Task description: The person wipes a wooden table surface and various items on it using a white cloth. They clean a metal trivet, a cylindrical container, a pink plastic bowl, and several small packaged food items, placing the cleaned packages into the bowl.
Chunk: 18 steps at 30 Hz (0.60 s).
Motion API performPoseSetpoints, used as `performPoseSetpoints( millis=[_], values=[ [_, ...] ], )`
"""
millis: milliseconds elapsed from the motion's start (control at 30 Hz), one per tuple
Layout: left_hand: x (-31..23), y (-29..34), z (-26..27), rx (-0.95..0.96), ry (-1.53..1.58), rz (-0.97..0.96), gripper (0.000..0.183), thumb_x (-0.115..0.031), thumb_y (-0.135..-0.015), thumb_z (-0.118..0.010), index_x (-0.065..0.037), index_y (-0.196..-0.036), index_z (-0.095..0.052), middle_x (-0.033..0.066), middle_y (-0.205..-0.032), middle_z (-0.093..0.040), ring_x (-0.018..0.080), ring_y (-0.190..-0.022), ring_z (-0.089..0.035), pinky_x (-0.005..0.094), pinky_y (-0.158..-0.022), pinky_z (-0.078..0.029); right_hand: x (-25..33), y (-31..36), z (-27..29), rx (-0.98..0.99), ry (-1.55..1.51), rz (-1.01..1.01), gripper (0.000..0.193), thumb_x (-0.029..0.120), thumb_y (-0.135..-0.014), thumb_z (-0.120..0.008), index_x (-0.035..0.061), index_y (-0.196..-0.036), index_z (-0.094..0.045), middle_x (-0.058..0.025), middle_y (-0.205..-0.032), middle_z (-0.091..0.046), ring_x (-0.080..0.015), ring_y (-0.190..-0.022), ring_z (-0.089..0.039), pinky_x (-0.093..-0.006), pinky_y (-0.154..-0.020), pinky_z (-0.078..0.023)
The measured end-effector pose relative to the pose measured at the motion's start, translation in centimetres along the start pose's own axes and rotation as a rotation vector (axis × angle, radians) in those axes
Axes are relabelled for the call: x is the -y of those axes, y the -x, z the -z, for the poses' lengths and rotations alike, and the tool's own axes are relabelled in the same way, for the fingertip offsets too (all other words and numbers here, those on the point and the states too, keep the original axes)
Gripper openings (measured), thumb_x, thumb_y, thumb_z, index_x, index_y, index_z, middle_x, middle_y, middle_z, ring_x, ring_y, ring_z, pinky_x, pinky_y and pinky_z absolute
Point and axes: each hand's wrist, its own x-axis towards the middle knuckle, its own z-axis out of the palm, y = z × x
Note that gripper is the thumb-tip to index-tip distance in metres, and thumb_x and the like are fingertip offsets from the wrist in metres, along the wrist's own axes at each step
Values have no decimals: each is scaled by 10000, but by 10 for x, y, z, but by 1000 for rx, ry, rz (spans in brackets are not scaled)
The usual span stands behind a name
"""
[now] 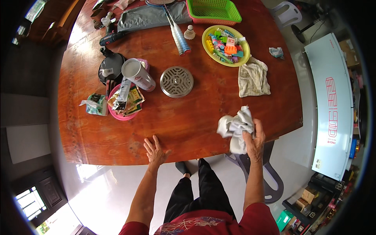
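A crumpled white cloth (237, 127) is bunched in my right hand (255, 141), over the near right part of the wooden table (184, 121). The fingers are wrapped round one side of it, and its loose folds spread to the left. My left hand (156, 150) rests at the table's near edge with its fingers spread and nothing in it. Beyond my right hand, a second cloth (253, 78), cream and wrinkled, lies flat beside the yellow bowl (206, 49) of toy blocks. A round slotted metal cover (176, 82) lies near the table's middle.
On the left stand a tall grey-white canister (138, 74), a black pan (109, 64), a pink basin (117, 116) of packets and a tissue pack (96, 105). Farther back are a power drill (111, 38), rackets (176, 33), a shuttlecock (189, 33) and a green basket (215, 15). A stool (270, 180) stands near right.
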Motion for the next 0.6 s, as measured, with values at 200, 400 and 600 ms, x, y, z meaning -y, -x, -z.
performPoseSetpoints(
  millis=[200,400,600],
  values=[
    [-5,1,-7,-36,-16,11,1179,-519,-703,-740,-158,-1505,45,278,-1512,153,500,-1395,55,653,-1047,-224,-104,13,-73,131,106,-90,243,87,-857,-580,10,-1069,-489,-122,-737,-572,-199,-605,-571,-336,-558,-464],
    [-2,-3,-14,-68,-82,55,1202,-548,-694,-738,-159,-1504,60,265,-1515,162,478,-1402,74,658,-1046,-205,-145,48,-112,336,875,300,696,373,-575,-851,258,-1180,-527,-177,-1429,-270,-486,-1305,-231,-664,-856,-340],
    [-9,0,-16,-101,-53,48,1228,-676,-682,-670,-135,-1504,64,264,-1516,169,472,-1401,111,681,-1054,-109,-179,41,-116,268,872,347,782,471,-613,-802,337,-1309,-472,-191,-1508,-178,-529,-1332,-153,-664,-989,-169]
  ],
)
